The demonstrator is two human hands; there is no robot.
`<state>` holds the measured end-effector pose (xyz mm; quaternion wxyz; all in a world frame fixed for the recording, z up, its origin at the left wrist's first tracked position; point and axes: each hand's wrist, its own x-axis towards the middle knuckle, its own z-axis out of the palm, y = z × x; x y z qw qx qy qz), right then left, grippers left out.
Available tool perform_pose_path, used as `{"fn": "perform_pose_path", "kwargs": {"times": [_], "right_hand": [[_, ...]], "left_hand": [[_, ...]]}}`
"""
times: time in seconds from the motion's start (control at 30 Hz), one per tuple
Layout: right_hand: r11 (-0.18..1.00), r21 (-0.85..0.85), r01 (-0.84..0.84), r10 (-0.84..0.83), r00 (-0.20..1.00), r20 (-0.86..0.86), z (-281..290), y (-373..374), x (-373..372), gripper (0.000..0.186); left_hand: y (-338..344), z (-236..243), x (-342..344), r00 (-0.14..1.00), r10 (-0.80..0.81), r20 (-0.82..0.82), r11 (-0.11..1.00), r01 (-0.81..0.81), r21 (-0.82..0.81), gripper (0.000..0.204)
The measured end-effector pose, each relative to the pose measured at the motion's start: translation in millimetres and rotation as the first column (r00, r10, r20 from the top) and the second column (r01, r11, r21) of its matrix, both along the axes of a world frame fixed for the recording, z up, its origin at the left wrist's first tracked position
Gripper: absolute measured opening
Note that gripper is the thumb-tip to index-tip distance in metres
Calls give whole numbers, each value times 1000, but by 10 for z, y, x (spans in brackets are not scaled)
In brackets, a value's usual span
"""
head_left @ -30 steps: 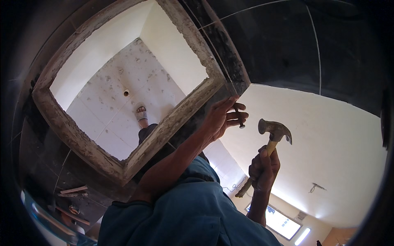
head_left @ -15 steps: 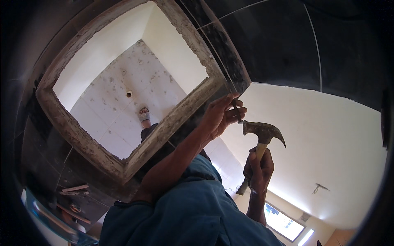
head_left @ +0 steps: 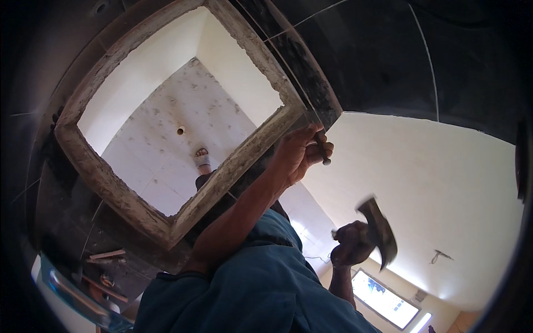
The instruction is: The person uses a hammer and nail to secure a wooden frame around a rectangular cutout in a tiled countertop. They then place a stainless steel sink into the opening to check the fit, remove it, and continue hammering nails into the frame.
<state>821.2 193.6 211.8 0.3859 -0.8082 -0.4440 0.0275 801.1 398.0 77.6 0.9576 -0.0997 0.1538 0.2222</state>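
Observation:
My left hand [head_left: 295,154] pinches a short dark metal chisel [head_left: 323,152] between thumb and fingers. Its upper end lies at the edge of the black tiled surface [head_left: 321,100], near a corner; the exact contact is hidden by my fingers. The chisel's round struck end sticks out below my fingers. Gripped in my right hand [head_left: 351,244] is a claw hammer [head_left: 380,230], down and to the right of the chisel and apart from it. The hammer head is blurred by motion, and most of the handle is hidden in my fist.
Left of my hands is a square opening with a rough cement rim [head_left: 202,213]. Through it show a pale tiled floor with a round hole [head_left: 180,130] and a sandaled foot [head_left: 201,156]. Wood pieces [head_left: 106,255] lie at lower left; a bright window [head_left: 383,297] is at lower right.
The hammer has swung from beside the chisel's struck end down and to the right, its head turning over. My left hand keeps the chisel in nearly the same place.

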Motion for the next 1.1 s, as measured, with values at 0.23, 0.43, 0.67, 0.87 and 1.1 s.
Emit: {"fn": "perform_pose_path", "kwargs": {"times": [0.23, 0.43, 0.67, 0.87, 1.1], "right_hand": [[932, -357, -61, 157, 956, 248, -269, 162, -1, 14], [942, -333, 45, 95, 915, 392, -507, 21, 79, 18], [958, -285, 19, 57, 965, 255, -382, 70, 216, 19], [931, -329, 160, -158, 987, 33, -168, 179, 237, 21], [979, 122, 164, -65, 816, -575, -201, 211, 275, 45]], "left_hand": [[17, 74, 5, 1000, -16, -6, 999, 16, -42, 30], [20, 109, 34, 1000, 6, -30, 999, -7, -39, 33], [39, 60, 49, 999, -8, 34, 998, 10, -66, 33], [-31, 13, 59, 982, -67, -174, 997, 70, 10, 43], [-654, -16, -250, 984, -55, -169, 966, 95, 239, 36]]}}
